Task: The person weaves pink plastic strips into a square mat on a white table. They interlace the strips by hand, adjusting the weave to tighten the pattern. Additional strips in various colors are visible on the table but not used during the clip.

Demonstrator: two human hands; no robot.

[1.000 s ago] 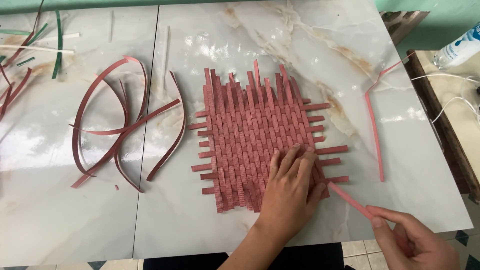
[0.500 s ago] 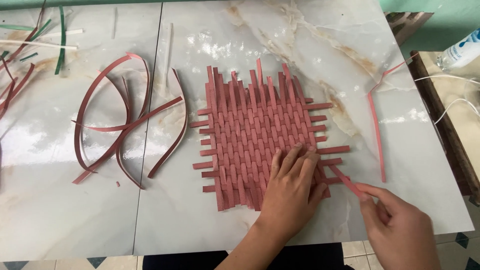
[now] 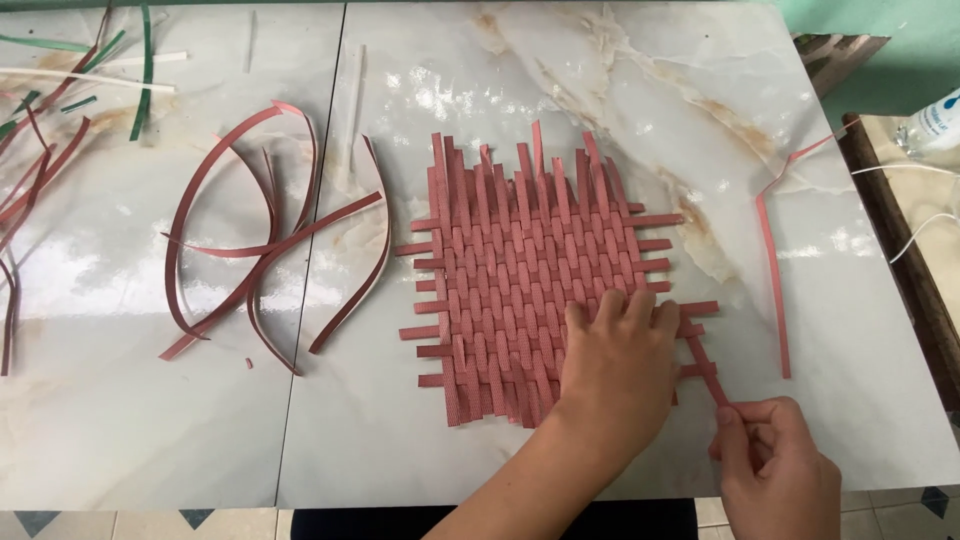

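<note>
I see the left hand (image 3: pixel 615 360) spread flat, pressing the mat (image 3: pixel 535 285) at frame centre; the right hand (image 3: pixel 775 465) (lower right) pinches a strip (image 3: pixel 703 358) at the mat's right edge; loose strips (image 3: pixel 270 240) lie left.

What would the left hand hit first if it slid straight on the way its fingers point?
The left hand lies flat on the red woven mat, fingers pointing away from the person. It would just cross more mat, then probably bare marble table.

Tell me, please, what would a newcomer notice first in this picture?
First, the red woven mat in the middle of the marble table, pressed flat by the left hand. Beside it, the right hand pinches a red strip at the mat's right edge. Loose curved red strips lie to the left.
</note>
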